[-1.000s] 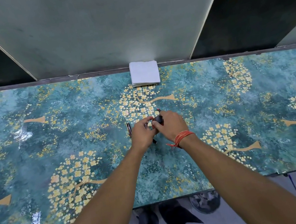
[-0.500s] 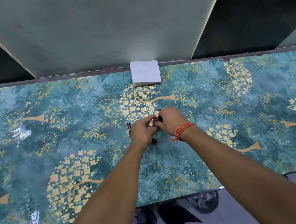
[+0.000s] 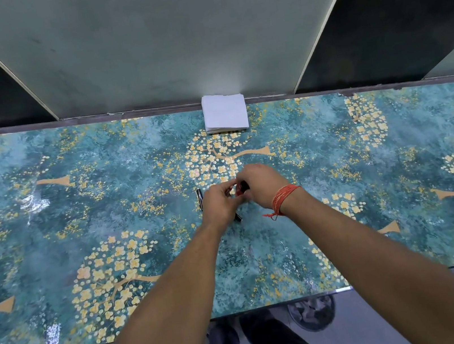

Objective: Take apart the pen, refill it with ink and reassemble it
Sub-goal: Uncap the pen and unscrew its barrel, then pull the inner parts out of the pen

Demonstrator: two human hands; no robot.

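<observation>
My left hand [image 3: 219, 206] and my right hand [image 3: 261, 182] meet at the middle of the table around a small dark ink bottle [image 3: 242, 189] with red on it. The right hand covers the bottle from above and the right. The left hand's fingertips pinch it from the left. Most of the bottle is hidden. A dark pen cap with a metal clip [image 3: 200, 200] lies on the table just left of my left hand. A black pen part [image 3: 238, 217] pokes out from under the left palm; whether it is held I cannot tell.
A stack of white napkins [image 3: 225, 116] sits at the table's far edge against the grey panel. The table [image 3: 79, 225] has a glossy teal cover with yellow flower trees. A red thread band [image 3: 283, 200] is on my right wrist. My shoes and the floor show below the near edge.
My right hand has turned over the bottle, with its wrist swung outward to the right. The left hand, the pen cap and the black pen part stay in place.
</observation>
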